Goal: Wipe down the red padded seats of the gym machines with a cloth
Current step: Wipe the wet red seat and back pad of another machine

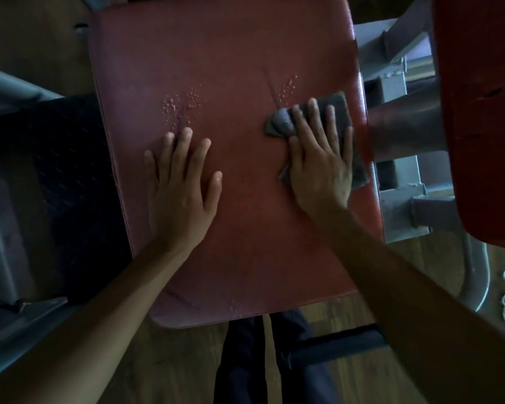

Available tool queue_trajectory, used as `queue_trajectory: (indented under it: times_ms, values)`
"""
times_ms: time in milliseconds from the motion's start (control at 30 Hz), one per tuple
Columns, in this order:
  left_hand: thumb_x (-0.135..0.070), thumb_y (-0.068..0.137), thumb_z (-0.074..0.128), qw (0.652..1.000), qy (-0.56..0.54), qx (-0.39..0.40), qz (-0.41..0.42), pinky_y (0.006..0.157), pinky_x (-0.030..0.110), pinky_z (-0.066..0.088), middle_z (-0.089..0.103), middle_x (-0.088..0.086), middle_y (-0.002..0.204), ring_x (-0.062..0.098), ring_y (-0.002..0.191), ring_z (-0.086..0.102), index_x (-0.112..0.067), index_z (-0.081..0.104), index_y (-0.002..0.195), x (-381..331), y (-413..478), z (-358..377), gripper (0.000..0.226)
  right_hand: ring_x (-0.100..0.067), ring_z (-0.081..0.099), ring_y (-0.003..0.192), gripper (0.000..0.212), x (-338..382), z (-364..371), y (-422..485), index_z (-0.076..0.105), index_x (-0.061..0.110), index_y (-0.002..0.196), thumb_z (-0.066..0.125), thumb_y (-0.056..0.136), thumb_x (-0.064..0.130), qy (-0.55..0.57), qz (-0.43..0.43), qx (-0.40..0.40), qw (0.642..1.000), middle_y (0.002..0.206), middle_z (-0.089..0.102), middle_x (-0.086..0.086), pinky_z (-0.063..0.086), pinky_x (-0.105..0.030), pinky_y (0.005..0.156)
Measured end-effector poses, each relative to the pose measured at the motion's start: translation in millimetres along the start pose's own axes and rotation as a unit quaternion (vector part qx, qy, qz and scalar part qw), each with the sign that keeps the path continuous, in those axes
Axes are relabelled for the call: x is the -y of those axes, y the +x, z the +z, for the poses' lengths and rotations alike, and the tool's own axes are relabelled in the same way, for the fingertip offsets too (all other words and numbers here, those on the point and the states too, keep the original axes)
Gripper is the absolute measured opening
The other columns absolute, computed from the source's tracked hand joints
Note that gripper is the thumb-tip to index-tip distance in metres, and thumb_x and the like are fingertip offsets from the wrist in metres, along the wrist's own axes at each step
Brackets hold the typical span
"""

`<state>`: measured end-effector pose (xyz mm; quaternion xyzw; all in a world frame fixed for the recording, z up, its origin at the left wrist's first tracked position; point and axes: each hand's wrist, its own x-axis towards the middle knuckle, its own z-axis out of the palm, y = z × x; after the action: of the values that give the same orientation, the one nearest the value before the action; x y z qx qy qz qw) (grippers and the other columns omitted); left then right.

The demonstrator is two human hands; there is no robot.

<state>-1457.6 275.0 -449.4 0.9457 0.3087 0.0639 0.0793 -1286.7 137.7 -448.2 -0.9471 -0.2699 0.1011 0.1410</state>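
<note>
While left hand (181,185) lies flat on seat (231,39) | right hand (321,161), fingers straight, presses cloth (282,122) by right edge

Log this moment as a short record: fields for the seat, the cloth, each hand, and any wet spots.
seat: red padded seat, seen from above
cloth: grey cloth, on the seat near its right edge
left: left hand flat on the seat, fingers spread, holding nothing
right: right hand pressing flat on the cloth
wet: droplets just beyond the left hand's fingertips, more above the cloth
</note>
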Motion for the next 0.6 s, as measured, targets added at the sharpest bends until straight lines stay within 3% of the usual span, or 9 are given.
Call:
queue_trajectory:
  times_ms: [67,167,200,300,333,433,467,567,600]
  values:
    - [-0.041,0.104,0.038,1.0,0.003,0.004,-0.002,0.12,0.055,0.017,0.031,0.008,0.159,0.029,0.15,0.022,-0.018,0.04,0.149,-0.1,-0.3,-0.1,0.051,-0.017,0.007,0.153,0.05,26.9,8.2,-10.7,0.025,0.033,0.155,0.027,0.106,0.039,0.008,0.021,-0.001,1.0,0.164,0.016,0.008,-0.002,-0.043,0.123]
    - [-0.04,0.103,0.037,1.0,0.003,0.003,0.001,0.12,0.055,0.017,0.031,0.009,0.159,0.029,0.15,0.022,-0.018,0.04,0.149,0.1,-0.8,-0.5,0.05,-0.017,0.018,0.151,0.047,2.6,7.6,-18.7,0.034,0.031,0.153,0.032,0.106,0.036,-0.026,-0.201,0.016,0.979,0.161,0.027,0.007,0.01,-0.046,0.123]
    - [-0.04,0.103,0.038,1.0,0.006,0.003,0.0,0.12,0.054,0.017,0.031,0.009,0.159,0.029,0.15,0.022,-0.018,0.041,0.148,-0.2,-1.0,-0.8,0.051,-0.016,0.018,0.151,0.047,-7.1,4.7,-7.8,0.035,0.032,0.152,0.032,0.106,0.036,-0.032,-0.185,0.001,0.982,0.161,0.027,0.008,0.011,-0.046,0.123]
    - [-0.041,0.103,0.039,1.0,0.009,0.009,-0.004,0.121,0.054,0.015,0.03,0.008,0.16,0.029,0.15,0.02,-0.018,0.04,0.149,-2.2,-0.5,-1.1,0.051,-0.016,0.005,0.153,0.049,16.8,4.8,3.9,0.024,0.035,0.155,0.025,0.106,0.039,0.01,0.049,-0.004,0.999,0.164,0.015,0.009,-0.001,-0.045,0.124]
    - [-0.04,0.103,0.039,1.0,0.01,0.009,-0.004,0.121,0.054,0.015,0.03,0.008,0.16,0.029,0.15,0.02,-0.018,0.039,0.149,-2.2,-0.4,-1.3,0.051,-0.017,0.004,0.153,0.05,28.6,8.9,-4.1,0.023,0.034,0.155,0.024,0.105,0.039,0.012,0.034,0.002,0.999,0.165,0.014,0.008,-0.002,-0.045,0.124]
    - [-0.04,0.103,0.038,1.0,0.002,0.01,-0.003,0.121,0.055,0.015,0.03,0.009,0.16,0.029,0.15,0.02,-0.018,0.039,0.149,-0.7,0.5,-1.1,0.051,-0.017,0.014,0.152,0.048,7.9,7.9,-11.7,0.03,0.032,0.154,0.03,0.106,0.037,-0.019,-0.167,0.013,0.986,0.162,0.023,0.008,0.006,-0.045,0.124]
    - [-0.04,0.103,0.038,1.0,0.003,0.009,-0.004,0.121,0.055,0.015,0.03,0.008,0.16,0.029,0.15,0.02,-0.018,0.039,0.149,-0.4,0.2,-1.0,0.051,-0.016,0.014,0.152,0.048,-2.2,5.3,1.3,0.03,0.033,0.154,0.03,0.106,0.037,-0.024,-0.154,-0.002,0.988,0.162,0.023,0.008,0.006,-0.045,0.124]
    - [-0.041,0.103,0.038,1.0,0.011,0.01,-0.005,0.121,0.055,0.015,0.029,0.008,0.16,0.029,0.151,0.02,-0.018,0.039,0.149,-1.8,-0.4,0.1,0.051,-0.016,0.003,0.153,0.05,22.8,8.2,21.1,0.022,0.035,0.155,0.026,0.106,0.038,0.016,0.071,-0.015,0.997,0.165,0.012,0.009,-0.003,-0.045,0.124]
    - [-0.041,0.103,0.038,1.0,0.011,0.01,-0.006,0.121,0.055,0.015,0.029,0.008,0.16,0.029,0.15,0.02,-0.018,0.039,0.149,-2.0,-0.4,0.3,0.051,-0.017,0.003,0.153,0.05,35.7,11.4,14.3,0.022,0.034,0.156,0.027,0.106,0.038,0.016,0.053,-0.012,0.998,0.165,0.013,0.009,-0.003,-0.045,0.124]
